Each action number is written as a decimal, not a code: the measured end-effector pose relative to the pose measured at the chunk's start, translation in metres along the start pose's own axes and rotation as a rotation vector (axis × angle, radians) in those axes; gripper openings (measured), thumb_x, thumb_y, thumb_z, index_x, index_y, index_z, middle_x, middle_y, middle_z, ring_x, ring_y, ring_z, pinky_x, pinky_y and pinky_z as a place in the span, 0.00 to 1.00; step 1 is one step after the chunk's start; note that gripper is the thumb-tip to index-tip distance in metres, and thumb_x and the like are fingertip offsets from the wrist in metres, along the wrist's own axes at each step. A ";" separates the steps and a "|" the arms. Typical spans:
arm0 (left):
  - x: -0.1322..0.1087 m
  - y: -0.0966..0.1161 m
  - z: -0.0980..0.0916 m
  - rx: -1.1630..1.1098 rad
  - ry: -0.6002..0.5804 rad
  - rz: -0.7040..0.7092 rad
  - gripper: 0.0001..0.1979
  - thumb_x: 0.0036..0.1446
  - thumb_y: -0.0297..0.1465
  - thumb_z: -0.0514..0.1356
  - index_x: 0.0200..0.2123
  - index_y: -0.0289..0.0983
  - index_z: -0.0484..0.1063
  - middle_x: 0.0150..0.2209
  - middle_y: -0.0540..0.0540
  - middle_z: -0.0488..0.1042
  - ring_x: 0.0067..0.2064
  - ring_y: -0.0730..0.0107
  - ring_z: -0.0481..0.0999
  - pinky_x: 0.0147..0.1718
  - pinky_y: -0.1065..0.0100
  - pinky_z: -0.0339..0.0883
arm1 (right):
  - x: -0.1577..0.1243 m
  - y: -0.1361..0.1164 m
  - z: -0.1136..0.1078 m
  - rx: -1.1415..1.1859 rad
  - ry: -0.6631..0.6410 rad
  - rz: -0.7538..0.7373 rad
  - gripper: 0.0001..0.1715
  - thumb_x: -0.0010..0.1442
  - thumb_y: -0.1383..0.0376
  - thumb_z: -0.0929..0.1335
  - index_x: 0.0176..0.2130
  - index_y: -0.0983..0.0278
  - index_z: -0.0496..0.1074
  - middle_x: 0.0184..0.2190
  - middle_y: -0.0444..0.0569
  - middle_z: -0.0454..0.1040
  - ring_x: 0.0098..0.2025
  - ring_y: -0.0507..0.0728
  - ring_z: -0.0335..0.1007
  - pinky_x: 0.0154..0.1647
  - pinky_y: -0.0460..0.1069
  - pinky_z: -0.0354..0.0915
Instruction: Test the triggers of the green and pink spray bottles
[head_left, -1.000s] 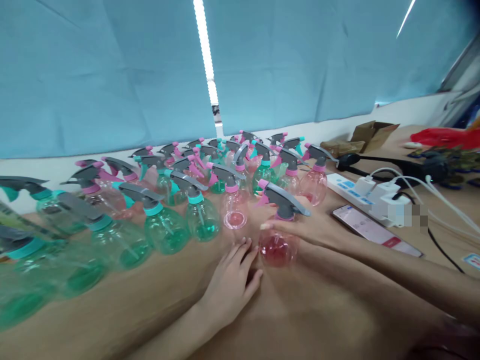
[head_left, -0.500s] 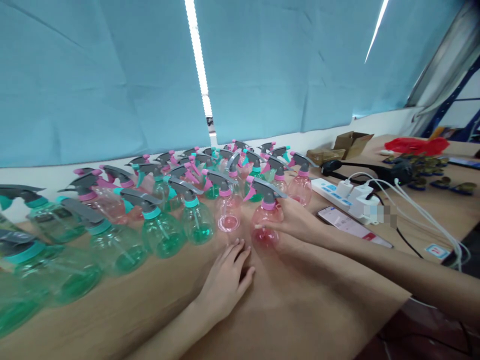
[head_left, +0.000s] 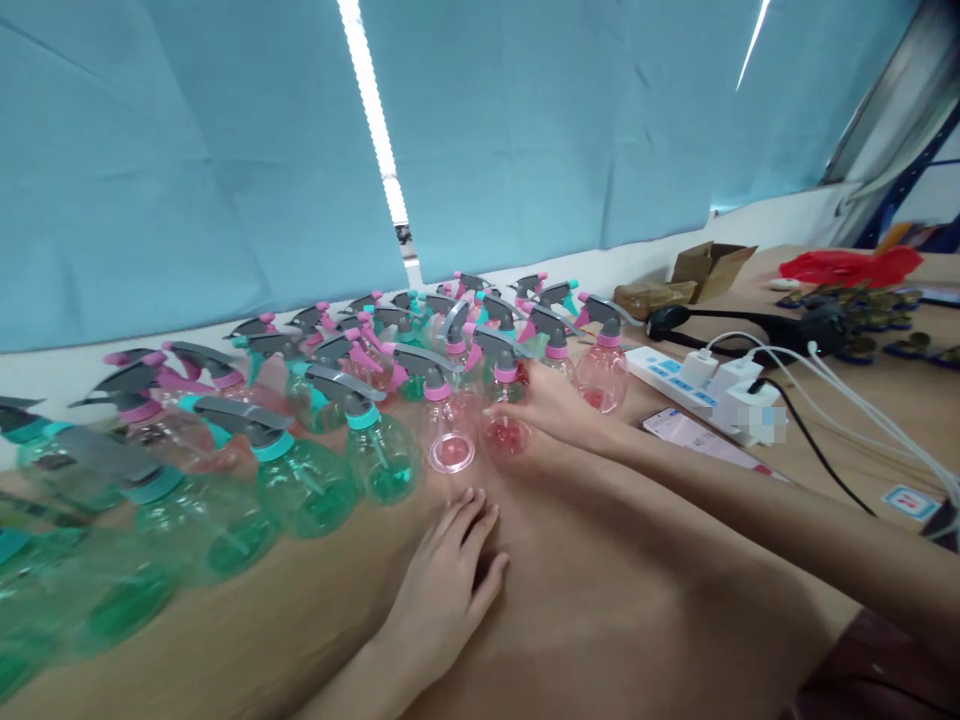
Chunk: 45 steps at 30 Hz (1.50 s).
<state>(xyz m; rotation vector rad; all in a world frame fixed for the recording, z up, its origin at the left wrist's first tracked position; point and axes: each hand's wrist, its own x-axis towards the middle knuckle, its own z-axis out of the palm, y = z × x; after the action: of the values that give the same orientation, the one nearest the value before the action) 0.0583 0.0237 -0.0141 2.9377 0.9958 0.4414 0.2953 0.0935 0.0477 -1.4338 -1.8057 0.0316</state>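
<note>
My right hand (head_left: 551, 405) is wrapped round a pink spray bottle (head_left: 506, 432) with a grey and pink trigger head, upright near the front of a crowd of bottles. Its far fingers are hidden behind the bottle. Palm down on the table, my left hand (head_left: 450, 575) lies with fingers spread and holds nothing. Just beyond its fingertips stands another pink spray bottle (head_left: 451, 430). To the left are green spray bottles, one nearer the middle (head_left: 386, 465) and a larger-looking one (head_left: 307, 490), each with coloured liquid low inside.
A white power strip (head_left: 667, 380) with plugged-in chargers, a phone (head_left: 705, 440) and a black headset-like thing (head_left: 735, 335) lie on the right. Behind them are an open cardboard box (head_left: 712, 272) and red plastic (head_left: 851, 267). Blue sheeting (head_left: 510, 140) covers the wall.
My right hand has moved the pink spray bottle slightly left and away from me, closer to the other bottles. My left hand stays flat on the table. The view has shifted a little.
</note>
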 end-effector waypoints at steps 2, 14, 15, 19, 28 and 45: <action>0.000 0.000 0.000 -0.002 -0.001 0.003 0.20 0.65 0.33 0.54 0.58 0.32 0.65 0.61 0.36 0.65 0.62 0.51 0.63 0.57 0.48 0.59 | 0.002 0.001 0.002 0.000 0.007 0.002 0.32 0.51 0.54 0.73 0.50 0.66 0.63 0.45 0.59 0.74 0.45 0.67 0.72 0.43 0.58 0.66; -0.002 -0.002 0.003 0.061 0.020 0.020 0.20 0.65 0.34 0.53 0.59 0.34 0.64 0.61 0.37 0.65 0.61 0.52 0.64 0.56 0.48 0.62 | 0.008 -0.002 0.006 0.029 0.000 0.038 0.39 0.51 0.55 0.73 0.53 0.73 0.62 0.50 0.68 0.71 0.53 0.71 0.69 0.50 0.63 0.65; -0.002 -0.003 0.003 0.072 0.027 0.026 0.20 0.66 0.34 0.53 0.59 0.34 0.64 0.61 0.38 0.65 0.61 0.52 0.64 0.55 0.49 0.62 | 0.005 -0.002 0.002 0.037 0.004 0.045 0.39 0.50 0.55 0.74 0.54 0.74 0.62 0.51 0.69 0.70 0.55 0.71 0.67 0.52 0.63 0.64; -0.004 -0.008 0.004 0.093 0.088 0.054 0.21 0.66 0.35 0.52 0.59 0.35 0.63 0.60 0.39 0.67 0.60 0.53 0.67 0.54 0.51 0.65 | -0.014 -0.004 -0.025 0.078 0.030 0.065 0.35 0.54 0.55 0.72 0.55 0.70 0.63 0.54 0.63 0.71 0.55 0.65 0.68 0.52 0.59 0.66; 0.000 -0.012 0.007 0.175 0.224 0.118 0.20 0.67 0.38 0.50 0.59 0.39 0.63 0.56 0.42 0.72 0.54 0.55 0.73 0.49 0.55 0.71 | -0.028 0.030 -0.079 -0.018 0.072 0.238 0.18 0.59 0.56 0.67 0.42 0.68 0.71 0.35 0.55 0.79 0.32 0.60 0.76 0.33 0.54 0.68; 0.006 -0.001 0.004 -0.011 0.175 -0.055 0.20 0.64 0.34 0.53 0.59 0.47 0.59 0.57 0.46 0.70 0.55 0.54 0.72 0.51 0.53 0.68 | -0.017 0.046 -0.052 -0.117 -0.012 0.225 0.30 0.54 0.46 0.68 0.47 0.65 0.69 0.40 0.59 0.77 0.43 0.70 0.74 0.39 0.60 0.66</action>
<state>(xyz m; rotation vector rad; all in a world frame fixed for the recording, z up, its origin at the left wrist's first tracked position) 0.0637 0.0286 -0.0168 2.8935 1.0845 0.7098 0.3637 0.0726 0.0508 -1.7183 -1.6710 0.0511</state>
